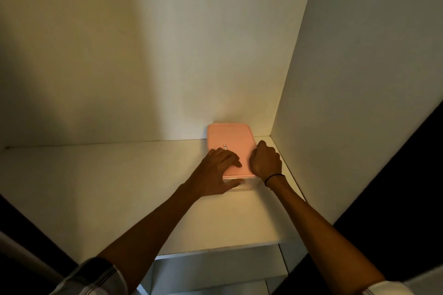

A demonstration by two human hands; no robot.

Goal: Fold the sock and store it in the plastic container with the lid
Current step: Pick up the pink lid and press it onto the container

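A plastic container with a pink lid (230, 136) stands on a white shelf (119, 175), pushed into the back right corner. My left hand (219, 170) lies across the lid's near left part, fingers spread on top and thumb along the clear front wall. My right hand (265, 159) grips the lid's right edge with its fingers curled over it. A small label shows on the lid between my hands. No sock is in view; the container's inside is hidden by the lid.
The shelf sits inside a white cupboard, with a back wall (167, 55) and a right side wall (359, 79) close to the container. A lower shelf (215, 268) shows below the front edge. A dark band is on my right wrist (274, 177).
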